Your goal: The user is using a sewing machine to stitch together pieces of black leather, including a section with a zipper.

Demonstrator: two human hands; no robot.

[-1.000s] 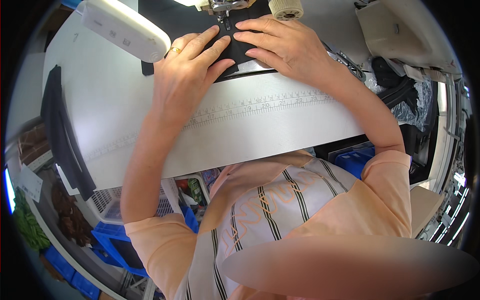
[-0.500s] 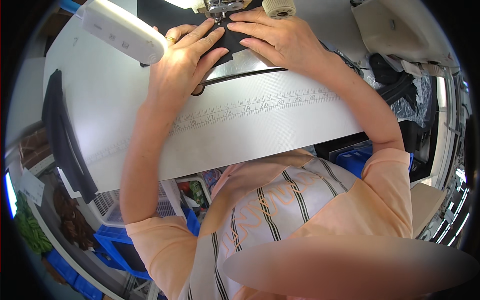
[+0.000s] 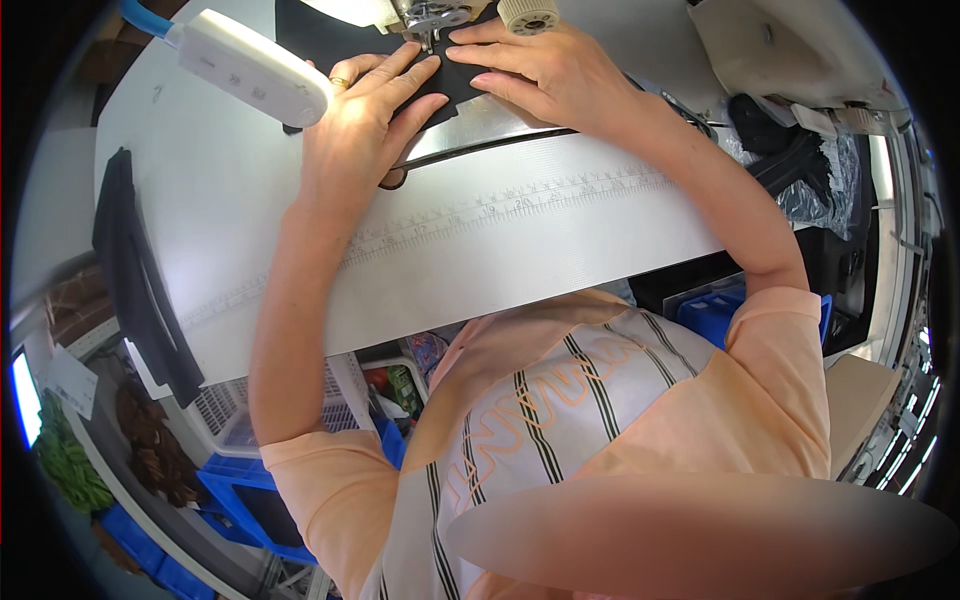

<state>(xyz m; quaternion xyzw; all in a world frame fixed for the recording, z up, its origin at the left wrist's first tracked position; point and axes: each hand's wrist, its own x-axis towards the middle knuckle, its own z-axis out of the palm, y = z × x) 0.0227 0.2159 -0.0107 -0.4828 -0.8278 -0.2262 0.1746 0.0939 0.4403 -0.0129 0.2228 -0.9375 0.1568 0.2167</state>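
Black fabric (image 3: 330, 38) lies under the presser foot (image 3: 430, 42) of a sewing machine (image 3: 437, 14) at the top of the view. My left hand (image 3: 365, 115), a ring on one finger, rests flat on the fabric just left of the foot, fingers spread. Also flat, my right hand (image 3: 550, 75) lies to the right of the foot, its fingertips on the cloth and its palm side over the metal plate (image 3: 485, 125). The fingertips of both hands are close to the foot without holding anything between them. The needle is too small to make out clearly.
A white lamp-like device (image 3: 255, 70) on a blue cable hangs left of my left hand. Dark fabric strips (image 3: 145, 280) drape over the table's left edge. A ruler scale (image 3: 490, 210) crosses the white table. Below are a white basket (image 3: 345, 395) and blue crates (image 3: 245, 490).
The whole view has shifted slightly. Both hands keep nearly the same place beside the presser foot, and the fabric shows little visible movement.
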